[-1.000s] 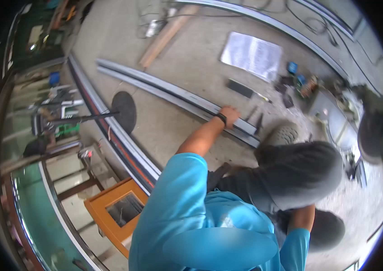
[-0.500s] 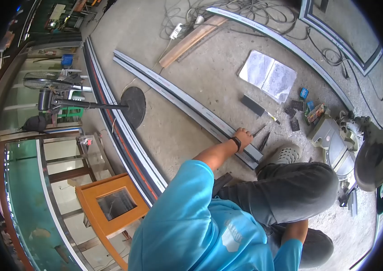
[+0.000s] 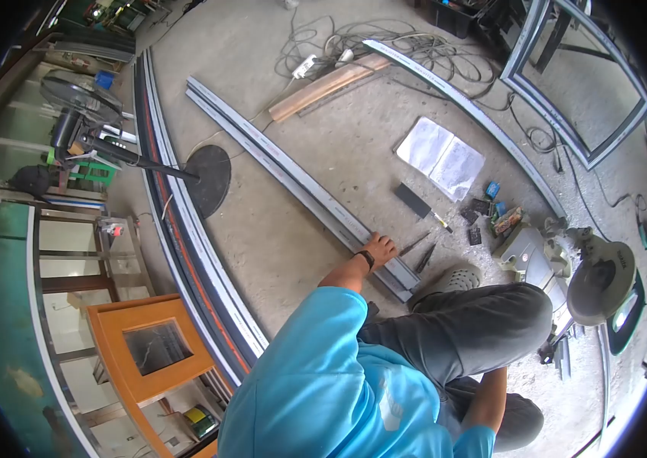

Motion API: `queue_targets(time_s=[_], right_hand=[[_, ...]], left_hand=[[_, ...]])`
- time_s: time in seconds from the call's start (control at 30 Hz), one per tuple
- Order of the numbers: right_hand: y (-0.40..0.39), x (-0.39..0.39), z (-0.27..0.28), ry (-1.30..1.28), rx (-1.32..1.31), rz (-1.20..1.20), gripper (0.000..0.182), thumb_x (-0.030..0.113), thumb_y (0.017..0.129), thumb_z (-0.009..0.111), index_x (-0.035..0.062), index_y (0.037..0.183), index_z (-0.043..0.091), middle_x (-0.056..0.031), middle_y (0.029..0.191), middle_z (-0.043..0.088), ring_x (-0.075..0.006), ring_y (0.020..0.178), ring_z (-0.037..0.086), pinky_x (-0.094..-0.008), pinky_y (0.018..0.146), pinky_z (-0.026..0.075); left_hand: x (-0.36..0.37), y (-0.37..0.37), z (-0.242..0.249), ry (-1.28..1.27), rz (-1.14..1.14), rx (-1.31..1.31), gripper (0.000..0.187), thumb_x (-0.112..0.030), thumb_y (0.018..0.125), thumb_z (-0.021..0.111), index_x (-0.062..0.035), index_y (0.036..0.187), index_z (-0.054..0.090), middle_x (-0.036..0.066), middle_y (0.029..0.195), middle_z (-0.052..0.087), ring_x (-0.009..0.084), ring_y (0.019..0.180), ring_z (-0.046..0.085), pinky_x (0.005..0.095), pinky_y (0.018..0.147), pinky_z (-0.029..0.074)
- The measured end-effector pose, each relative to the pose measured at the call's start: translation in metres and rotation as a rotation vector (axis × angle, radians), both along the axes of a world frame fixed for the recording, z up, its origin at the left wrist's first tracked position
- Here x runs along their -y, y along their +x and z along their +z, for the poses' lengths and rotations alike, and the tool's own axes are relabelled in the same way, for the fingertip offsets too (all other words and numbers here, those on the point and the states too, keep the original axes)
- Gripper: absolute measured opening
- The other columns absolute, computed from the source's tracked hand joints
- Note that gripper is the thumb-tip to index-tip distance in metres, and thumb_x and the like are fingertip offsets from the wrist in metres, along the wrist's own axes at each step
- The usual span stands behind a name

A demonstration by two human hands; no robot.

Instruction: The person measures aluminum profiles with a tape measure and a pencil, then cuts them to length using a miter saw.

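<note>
My left hand (image 3: 381, 248), with a dark band at the wrist, curls its fingers over the near end of a long aluminium profile (image 3: 293, 179). This light-coloured profile lies on the concrete floor, with a dark groove along its length. My right forearm (image 3: 489, 401) goes down behind my bent leg, and that hand is hidden. Close to my left hand lie a slim pointed tool (image 3: 415, 243) and a dark pen-like tool (image 3: 426, 258). Beyond them are a dark flat block (image 3: 413, 201), a marker (image 3: 443, 222) and an open notebook (image 3: 439, 159).
A power saw (image 3: 598, 282) stands at the right near small boxes (image 3: 507, 221). A curved strip (image 3: 476, 114), wooden plank (image 3: 331, 85) and tangled cables (image 3: 438, 65) lie farther off. More long profiles (image 3: 201, 252), a fan (image 3: 205, 182) and an orange wooden frame (image 3: 109, 328) are left.
My view has shifted, so most floor items appear lower and farther left. My left hand stays at the near end of the profile, and my right hand remains hidden.
</note>
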State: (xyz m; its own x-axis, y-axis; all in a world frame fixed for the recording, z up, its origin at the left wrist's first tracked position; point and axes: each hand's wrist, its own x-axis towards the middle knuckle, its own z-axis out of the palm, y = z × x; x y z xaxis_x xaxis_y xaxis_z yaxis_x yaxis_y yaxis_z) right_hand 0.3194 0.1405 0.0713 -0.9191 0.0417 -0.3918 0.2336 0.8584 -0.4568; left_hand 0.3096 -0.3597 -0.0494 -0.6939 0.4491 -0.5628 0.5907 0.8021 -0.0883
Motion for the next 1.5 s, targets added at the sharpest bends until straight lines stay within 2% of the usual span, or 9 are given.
queue_targets(time_s=[0.17,0.27,0.37,0.63,1.13,1.23,1.3,1.4,1.5], right_hand=[[-0.005,-0.001,0.021,0.085,-0.004,0.086,0.035,0.023,0.095,0.069,-0.0016,0.121,0.066,-0.0168,0.115,0.07,-0.0267,0.102,0.067,-0.0392,0.086,0.053],[-0.007,-0.002,0.028,0.125,-0.004,0.126,0.035,0.023,0.095,0.069,-0.0016,0.121,0.066,-0.0173,0.115,0.07,-0.0272,0.102,0.067,-0.0395,0.086,0.053],[-0.01,-0.002,0.033,0.16,-0.001,0.168,0.035,0.022,0.095,0.069,-0.0015,0.12,0.066,-0.0178,0.115,0.07,-0.0278,0.102,0.067,-0.0398,0.086,0.053],[-0.019,0.01,0.052,0.229,-0.014,0.212,0.034,0.021,0.094,0.069,-0.0013,0.12,0.066,-0.0192,0.114,0.07,-0.0292,0.101,0.068,-0.0407,0.085,0.053],[-0.014,0.014,0.061,0.248,-0.016,0.225,0.034,0.019,0.092,0.07,-0.0009,0.119,0.067,-0.0218,0.114,0.07,-0.0319,0.101,0.068,-0.0423,0.084,0.052],[-0.015,0.008,0.055,0.237,-0.024,0.284,0.034,0.019,0.092,0.07,-0.0008,0.119,0.067,-0.0224,0.114,0.07,-0.0325,0.101,0.068,-0.0427,0.084,0.052],[-0.021,0.0,0.049,0.218,-0.023,0.346,0.033,0.018,0.092,0.07,-0.0008,0.119,0.067,-0.0227,0.113,0.07,-0.0328,0.1,0.068,-0.0429,0.084,0.052],[-0.029,-0.015,0.042,0.196,-0.01,0.406,0.033,0.018,0.091,0.07,-0.0007,0.119,0.067,-0.0232,0.113,0.07,-0.0334,0.1,0.068,-0.0432,0.084,0.052],[-0.023,-0.041,0.053,0.221,-0.001,0.431,0.033,0.017,0.091,0.07,-0.0006,0.119,0.067,-0.0238,0.113,0.07,-0.0339,0.1,0.069,-0.0435,0.084,0.052]], left_hand=[[0.027,0.024,0.0,0.022,-0.01,-0.056,0.08,-0.021,0.072,0.083,-0.0113,0.143,0.046,0.013,0.141,0.048,0.0304,0.134,0.042,0.0507,0.103,0.038],[0.037,0.048,-0.002,0.053,0.104,-0.052,0.053,-0.019,0.091,0.065,-0.0169,0.142,0.05,0.008,0.147,0.047,0.0293,0.137,0.041,0.0542,0.106,0.035],[0.044,0.054,-0.004,0.062,0.119,-0.008,0.054,-0.018,0.092,0.063,-0.02,0.144,0.05,0.005,0.148,0.047,0.0288,0.138,0.041,0.0531,0.104,0.038],[0.045,0.026,0.014,0.122,0.259,0.277,0.102,-0.024,0.057,0.097,-0.0251,0.147,0.049,0.008,0.147,0.049,0.0301,0.142,0.041,0.0589,0.113,0.034],[0.046,0.034,0.024,0.045,0.178,0.149,0.096,-0.041,0.065,0.092,-0.0157,0.147,0.049,0.015,0.151,0.045,0.0355,0.145,0.037,0.0613,0.116,0.028],[0.055,0.046,0.021,0.544,0.3,0.057,0.089,-0.043,0.069,0.083,-0.0064,0.142,0.049,0.02,0.143,0.048,0.0405,0.137,0.041,0.058,0.112,0.034],[0.064,0.073,-0.033,0.728,0.378,-0.277,0.082,-0.042,0.074,0.078,-0.0038,0.14,0.049,0.022,0.141,0.048,0.0413,0.132,0.045,0.0533,0.109,0.041],[0.075,0.09,0.041,0.595,0.909,-0.108,0.068,-0.036,0.084,0.075,-0.0036,0.138,0.047,0.022,0.138,0.048,0.0418,0.131,0.046,0.053,0.105,0.045],[0.109,0.143,0.036,0.568,1.159,-0.254,0.06,-0.032,0.086,0.074,-0.0032,0.132,0.049,0.023,0.135,0.05,0.042,0.126,0.049,0.0528,0.101,0.047]])
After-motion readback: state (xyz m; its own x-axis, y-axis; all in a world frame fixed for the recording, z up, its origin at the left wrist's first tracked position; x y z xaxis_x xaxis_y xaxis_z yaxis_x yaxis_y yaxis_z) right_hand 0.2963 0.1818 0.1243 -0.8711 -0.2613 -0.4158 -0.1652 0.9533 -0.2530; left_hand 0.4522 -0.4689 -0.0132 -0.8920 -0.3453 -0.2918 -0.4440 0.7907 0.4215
